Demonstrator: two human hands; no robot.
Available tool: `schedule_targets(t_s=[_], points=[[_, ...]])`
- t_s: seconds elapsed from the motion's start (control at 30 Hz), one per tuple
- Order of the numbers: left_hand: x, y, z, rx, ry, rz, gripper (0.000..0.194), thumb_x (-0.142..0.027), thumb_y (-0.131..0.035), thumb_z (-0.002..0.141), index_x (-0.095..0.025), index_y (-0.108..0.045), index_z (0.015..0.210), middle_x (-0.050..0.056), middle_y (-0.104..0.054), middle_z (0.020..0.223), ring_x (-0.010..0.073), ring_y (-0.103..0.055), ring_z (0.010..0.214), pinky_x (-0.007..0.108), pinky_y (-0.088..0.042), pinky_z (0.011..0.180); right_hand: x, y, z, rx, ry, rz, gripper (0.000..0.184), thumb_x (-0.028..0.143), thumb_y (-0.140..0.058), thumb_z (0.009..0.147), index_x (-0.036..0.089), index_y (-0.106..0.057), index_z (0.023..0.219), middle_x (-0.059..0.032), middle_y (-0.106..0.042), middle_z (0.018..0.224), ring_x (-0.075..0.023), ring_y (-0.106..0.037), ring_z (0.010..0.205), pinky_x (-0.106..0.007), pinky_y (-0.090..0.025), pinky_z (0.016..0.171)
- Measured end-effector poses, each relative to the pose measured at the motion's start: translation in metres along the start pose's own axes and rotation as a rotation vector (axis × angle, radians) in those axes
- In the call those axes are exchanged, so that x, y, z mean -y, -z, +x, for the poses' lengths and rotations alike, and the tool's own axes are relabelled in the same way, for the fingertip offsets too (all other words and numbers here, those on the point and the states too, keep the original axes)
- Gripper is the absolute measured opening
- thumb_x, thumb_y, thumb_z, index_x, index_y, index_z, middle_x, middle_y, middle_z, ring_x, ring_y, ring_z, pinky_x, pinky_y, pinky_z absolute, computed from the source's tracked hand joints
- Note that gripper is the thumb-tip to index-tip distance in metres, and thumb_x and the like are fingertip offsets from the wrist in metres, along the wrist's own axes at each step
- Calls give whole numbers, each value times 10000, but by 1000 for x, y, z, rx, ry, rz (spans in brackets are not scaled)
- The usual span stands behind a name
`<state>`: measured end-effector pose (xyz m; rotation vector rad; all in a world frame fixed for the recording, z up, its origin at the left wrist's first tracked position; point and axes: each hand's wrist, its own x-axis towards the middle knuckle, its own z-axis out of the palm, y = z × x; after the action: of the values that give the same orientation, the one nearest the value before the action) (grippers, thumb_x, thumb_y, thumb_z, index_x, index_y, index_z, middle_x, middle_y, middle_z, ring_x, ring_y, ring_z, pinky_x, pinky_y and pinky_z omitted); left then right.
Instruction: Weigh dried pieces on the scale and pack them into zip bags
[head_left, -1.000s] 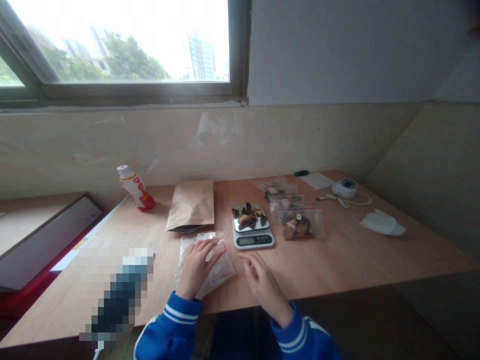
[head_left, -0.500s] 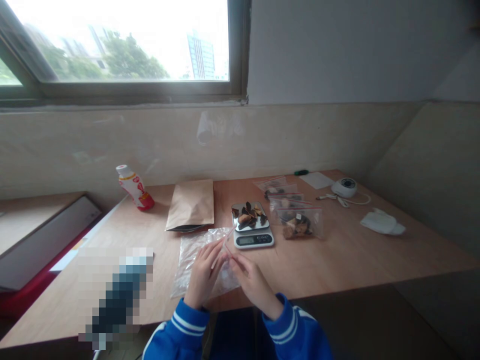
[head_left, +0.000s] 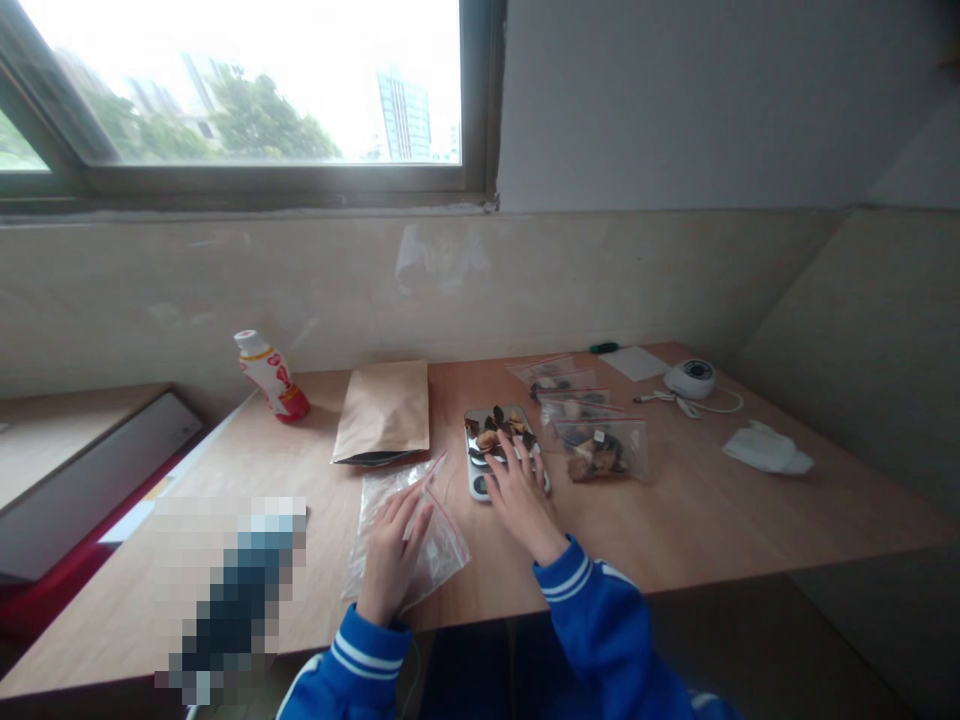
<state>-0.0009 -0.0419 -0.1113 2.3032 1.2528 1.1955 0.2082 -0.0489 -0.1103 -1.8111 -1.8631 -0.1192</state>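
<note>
My left hand (head_left: 394,545) grips a clear zip bag (head_left: 444,545) with a red seal strip, its mouth facing right. Beneath it lie more clear plastic bags (head_left: 358,540). Over the white kitchen scale (head_left: 478,485) reaches my right hand (head_left: 517,492), fingers spread and holding nothing. Its fingertips are at the dried, dark-edged tan pieces (head_left: 489,438) on the scale's shiny plate; whether they touch, I cannot tell. The hand covers most of the display and buttons. Right of the scale, a filled zip bag (head_left: 600,455) of similar pieces lies in front of several others (head_left: 574,400).
A brown paper pouch (head_left: 386,410) lies behind the plastic bags. Left of it stands a white and red bottle (head_left: 271,375). At the right are a white camera-like device (head_left: 690,378) with its cable and a crumpled white cloth or tissue (head_left: 766,447). A blurred-out patch (head_left: 240,590) covers something at front left.
My right hand has let go of the zip bag and moved up and right to the scale, its fingers spreading. My left hand keeps the bag, shifted slightly left.
</note>
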Motion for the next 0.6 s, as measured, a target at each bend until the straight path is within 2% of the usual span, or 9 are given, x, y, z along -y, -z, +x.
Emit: schedule_targets(t_s=[0.1, 0.23, 0.37, 0.5, 0.6], points=[[3, 0, -1, -4, 1, -3, 324, -312, -431, 940, -213, -582, 1210, 83, -639, 1209, 222, -566, 1123, 408, -444, 970, 7, 4, -1, 1, -27, -6, 335, 193, -449, 900, 167, -608, 1193, -151, -369, 1479, -326, -324, 1347, -572, -258, 1056], [4, 1, -1, -5, 10, -8, 328, -312, -431, 939, -219, -581, 1216, 82, -647, 1190, 224, -573, 1114, 409, -453, 963, 6, 4, 0, -43, -32, -16, 410, 211, -436, 912, 197, -516, 1314, -148, -327, 1501, -332, -322, 1344, -569, -262, 1047], [5, 0, -2, -17, 12, -14, 326, -321, -433, 938, -220, -586, 1208, 83, -645, 1191, 227, -575, 1114, 417, -460, 960, 0, 4, 1, -38, 8, -12, 361, 245, -428, 924, 195, -569, 1253, -159, -366, 1474, -342, -330, 1334, -582, -264, 1036], [8, -1, -4, -24, 10, -9, 323, -318, -434, 939, -221, -580, 1210, 80, -633, 1213, 231, -569, 1126, 435, -455, 968, -8, 23, 0, -234, -52, 145, 373, 241, -384, 941, 237, -528, 1284, -129, -434, 1407, -290, -426, 1254, -518, -324, 1018], [6, -2, -4, -32, -3, -4, 322, -298, -442, 937, -226, -568, 1224, 78, -629, 1218, 231, -567, 1130, 435, -455, 965, -6, 43, -6, -338, -83, 389, 301, 245, -370, 949, 224, -590, 1153, -111, -556, 1209, -244, -501, 1156, -459, -367, 1005]])
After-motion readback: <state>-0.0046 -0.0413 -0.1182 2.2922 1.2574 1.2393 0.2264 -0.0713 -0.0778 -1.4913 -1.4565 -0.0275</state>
